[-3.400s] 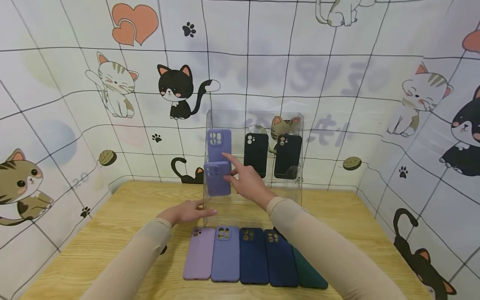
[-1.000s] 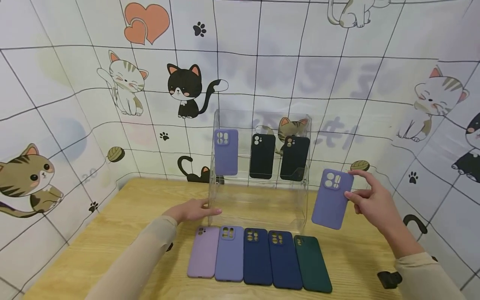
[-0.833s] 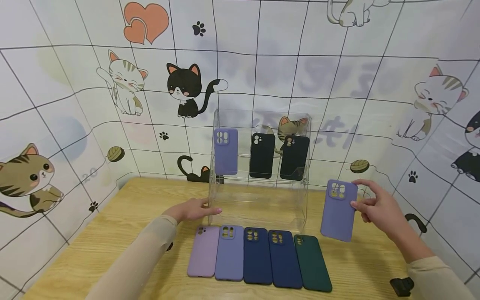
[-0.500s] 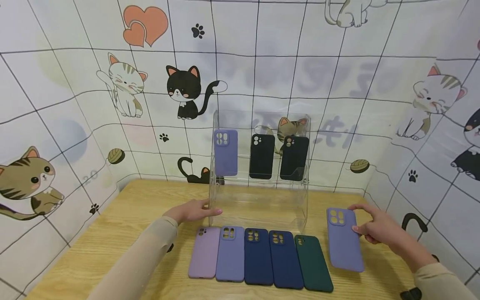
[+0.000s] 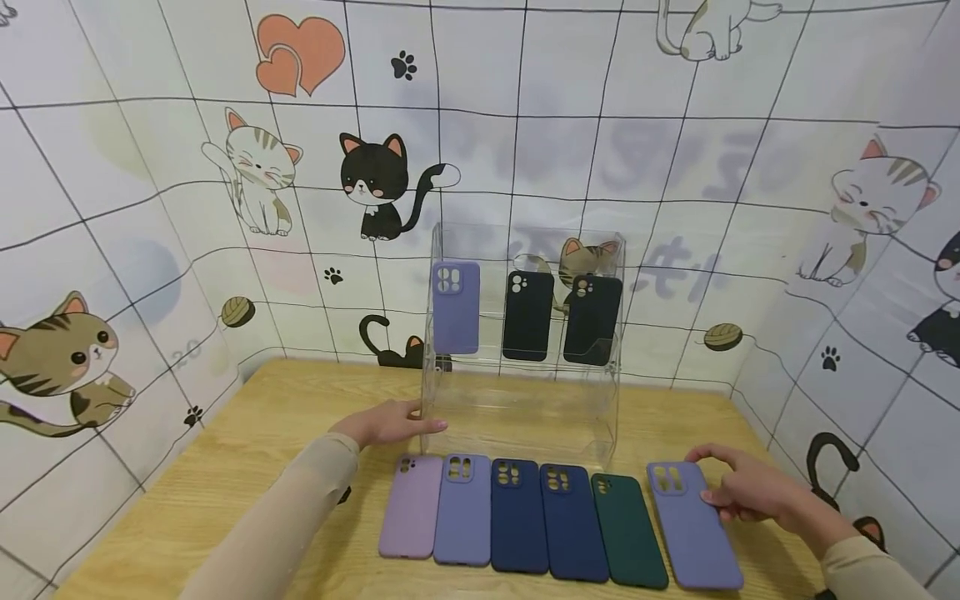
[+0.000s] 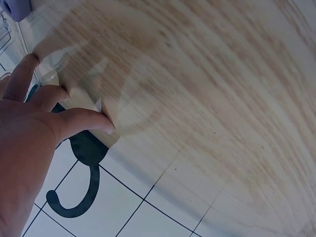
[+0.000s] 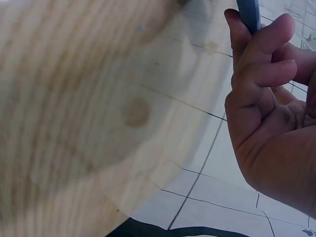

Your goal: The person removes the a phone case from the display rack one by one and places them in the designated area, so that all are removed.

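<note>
My right hand (image 5: 753, 487) pinches a lavender phone case (image 5: 697, 533) by its upper right edge. The case lies low over the table, right of the dark green phone case (image 5: 630, 533); contact with the table cannot be told. In the right wrist view only a sliver of the case (image 7: 249, 15) shows between the fingers. My left hand (image 5: 386, 422) holds the lower left side of a clear display stand (image 5: 517, 408), thumb in front. On its upper tier stand a lavender phone case (image 5: 456, 312) and two black ones (image 5: 528, 317).
In front of the stand lie a pink-purple phone case (image 5: 411, 508), another lavender case (image 5: 462, 512) and two navy cases (image 5: 519, 517), in a row with the green one. The wooden table (image 5: 285, 408) meets a cat-print wall covering (image 5: 480, 167) behind.
My right hand has taken the lavender phone case off the stand's lower tier, carried it right and lowered it beside the green case. My left hand has stayed at the stand.
</note>
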The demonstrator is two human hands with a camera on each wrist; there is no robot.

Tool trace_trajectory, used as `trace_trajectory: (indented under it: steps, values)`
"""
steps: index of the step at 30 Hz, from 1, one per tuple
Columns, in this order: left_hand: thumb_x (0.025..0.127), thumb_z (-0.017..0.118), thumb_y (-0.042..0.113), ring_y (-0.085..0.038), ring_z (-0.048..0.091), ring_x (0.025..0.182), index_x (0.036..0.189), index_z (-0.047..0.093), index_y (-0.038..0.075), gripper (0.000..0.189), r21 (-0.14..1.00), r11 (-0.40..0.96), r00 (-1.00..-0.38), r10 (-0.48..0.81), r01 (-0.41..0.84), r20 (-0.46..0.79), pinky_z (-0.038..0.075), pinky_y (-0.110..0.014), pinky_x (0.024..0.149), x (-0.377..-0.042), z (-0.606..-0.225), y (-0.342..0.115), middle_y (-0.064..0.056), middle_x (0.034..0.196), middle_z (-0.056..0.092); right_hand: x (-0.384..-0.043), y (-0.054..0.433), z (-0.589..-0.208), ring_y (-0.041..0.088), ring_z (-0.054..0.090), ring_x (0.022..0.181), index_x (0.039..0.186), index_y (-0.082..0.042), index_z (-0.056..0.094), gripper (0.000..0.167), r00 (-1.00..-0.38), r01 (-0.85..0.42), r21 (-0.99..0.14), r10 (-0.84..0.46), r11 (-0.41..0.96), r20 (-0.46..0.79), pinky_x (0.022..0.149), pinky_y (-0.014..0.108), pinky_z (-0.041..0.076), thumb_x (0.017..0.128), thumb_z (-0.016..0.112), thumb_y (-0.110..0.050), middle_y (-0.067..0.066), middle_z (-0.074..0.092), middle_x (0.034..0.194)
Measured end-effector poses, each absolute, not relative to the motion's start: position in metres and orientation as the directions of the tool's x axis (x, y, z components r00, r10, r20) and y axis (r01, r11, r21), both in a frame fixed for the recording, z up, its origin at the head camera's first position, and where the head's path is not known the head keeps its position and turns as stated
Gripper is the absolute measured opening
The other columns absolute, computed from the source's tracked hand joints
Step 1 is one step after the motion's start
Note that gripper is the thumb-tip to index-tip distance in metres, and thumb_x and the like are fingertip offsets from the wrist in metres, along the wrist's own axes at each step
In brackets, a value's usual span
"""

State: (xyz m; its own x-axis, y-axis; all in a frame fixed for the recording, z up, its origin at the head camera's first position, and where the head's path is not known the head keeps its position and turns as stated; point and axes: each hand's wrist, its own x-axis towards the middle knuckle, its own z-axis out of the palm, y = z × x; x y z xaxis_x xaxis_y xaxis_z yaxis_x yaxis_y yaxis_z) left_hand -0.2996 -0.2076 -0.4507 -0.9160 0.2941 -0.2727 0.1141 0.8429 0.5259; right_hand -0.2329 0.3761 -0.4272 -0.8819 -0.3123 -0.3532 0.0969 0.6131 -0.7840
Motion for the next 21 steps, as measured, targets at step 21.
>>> trace_trajectory:
  steps: [21]
  values:
    - [0.089,0.050,0.091,-0.044,0.038,0.158,0.169,0.032,0.014,0.113,0.527,0.843,-0.916,0.291,0.108,-0.277,0.034,-0.067,0.126,-0.303,-0.452,-0.207,-0.017,0.170,0.042,-0.233,0.371,-0.441,0.011,0.047,0.052,0.147,-0.002,0.044,0.052,-0.873,0.146,-0.768,-0.283,0.624,-0.396,0.049,0.021,0.030,0.100,0.067,-0.006,0.003,0.059,0.060]
